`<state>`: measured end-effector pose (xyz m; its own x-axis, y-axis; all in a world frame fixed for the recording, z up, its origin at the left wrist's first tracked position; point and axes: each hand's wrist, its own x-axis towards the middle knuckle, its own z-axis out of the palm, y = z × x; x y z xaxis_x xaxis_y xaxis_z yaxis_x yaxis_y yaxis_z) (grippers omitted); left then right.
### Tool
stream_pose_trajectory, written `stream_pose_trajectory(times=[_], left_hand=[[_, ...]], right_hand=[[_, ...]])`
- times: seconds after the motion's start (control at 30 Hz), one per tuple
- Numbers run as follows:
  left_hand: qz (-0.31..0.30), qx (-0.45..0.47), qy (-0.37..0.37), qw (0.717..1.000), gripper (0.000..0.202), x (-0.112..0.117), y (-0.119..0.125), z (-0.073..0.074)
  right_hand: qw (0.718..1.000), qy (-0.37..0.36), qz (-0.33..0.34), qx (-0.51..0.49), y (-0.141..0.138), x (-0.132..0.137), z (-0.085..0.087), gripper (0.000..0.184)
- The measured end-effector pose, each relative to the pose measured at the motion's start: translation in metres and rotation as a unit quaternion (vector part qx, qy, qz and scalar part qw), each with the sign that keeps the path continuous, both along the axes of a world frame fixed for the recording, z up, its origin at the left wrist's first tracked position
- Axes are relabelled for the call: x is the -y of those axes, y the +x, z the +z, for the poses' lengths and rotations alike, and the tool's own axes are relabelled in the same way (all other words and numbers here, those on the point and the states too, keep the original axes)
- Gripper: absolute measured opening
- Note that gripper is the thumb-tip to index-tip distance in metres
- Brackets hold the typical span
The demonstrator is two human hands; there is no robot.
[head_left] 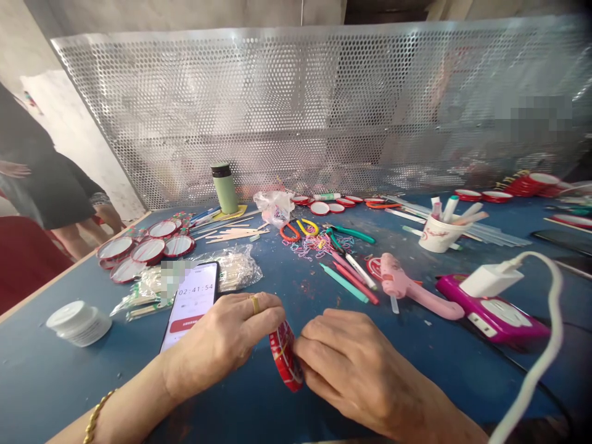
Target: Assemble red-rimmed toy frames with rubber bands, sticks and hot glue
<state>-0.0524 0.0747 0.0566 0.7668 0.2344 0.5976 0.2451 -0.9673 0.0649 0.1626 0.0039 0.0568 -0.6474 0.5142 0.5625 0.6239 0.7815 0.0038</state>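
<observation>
Both my hands meet low in the middle of the blue table (41, 376). Between them stands a small round red disc (283, 357) on its edge. My left hand (222, 339), with a gold ring, curls over the disc's left side and grips it. My right hand (346, 364) is closed, its fingertips pinched against the disc's right rim. A phone (190, 303) showing a timer lies just left of my left hand. A pink glue gun (407, 287) lies beyond my right hand.
Several red-rimmed round mirrors (143, 250) lie at the left, a white tape roll (78, 322) nearer. Pens, pliers and small loops (324, 246) litter the middle. A green bottle (225, 187), a cup of markers (439, 231), a pink power strip (494, 311) with white charger and a perforated metal screen (324, 111) stand behind. A person stands far left.
</observation>
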Motion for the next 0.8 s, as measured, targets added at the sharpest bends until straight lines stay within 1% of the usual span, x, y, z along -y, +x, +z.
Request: stream_pose_trajectory(times=[0.23,0.4,0.47,0.53,0.6,0.67,0.8], left_hand=[[-0.006,0.015,0.011,1.000,0.022,0.000,0.001,0.003],[-0.012,0.018,0.010,1.000,0.022,0.001,0.001,0.004],[-0.013,0.018,0.005,1.000,0.022,0.001,0.000,0.003],[-0.012,0.017,-0.001,1.000,0.023,0.002,-0.001,0.002],[-0.013,0.015,-0.007,1.000,0.024,0.002,-0.001,0.001],[-0.013,0.013,-0.015,1.000,0.025,0.002,-0.002,0.001],[-0.019,0.025,-0.017,0.999,0.026,0.001,-0.003,-0.002]], right_hand=[[0.998,-0.045,0.000,-0.032,0.004,-0.001,-0.004,0.016],[0.998,-0.051,0.006,-0.031,0.005,0.000,-0.001,0.014],[0.997,-0.066,0.014,-0.046,0.007,-0.001,0.001,0.014],[0.995,-0.070,0.002,-0.077,0.010,-0.003,0.000,0.014],[0.993,-0.060,-0.028,-0.102,0.012,-0.006,-0.002,0.014],[0.992,-0.055,-0.044,-0.101,0.012,-0.008,-0.004,0.015],[0.995,-0.071,-0.027,-0.065,0.009,-0.009,-0.006,0.016]])
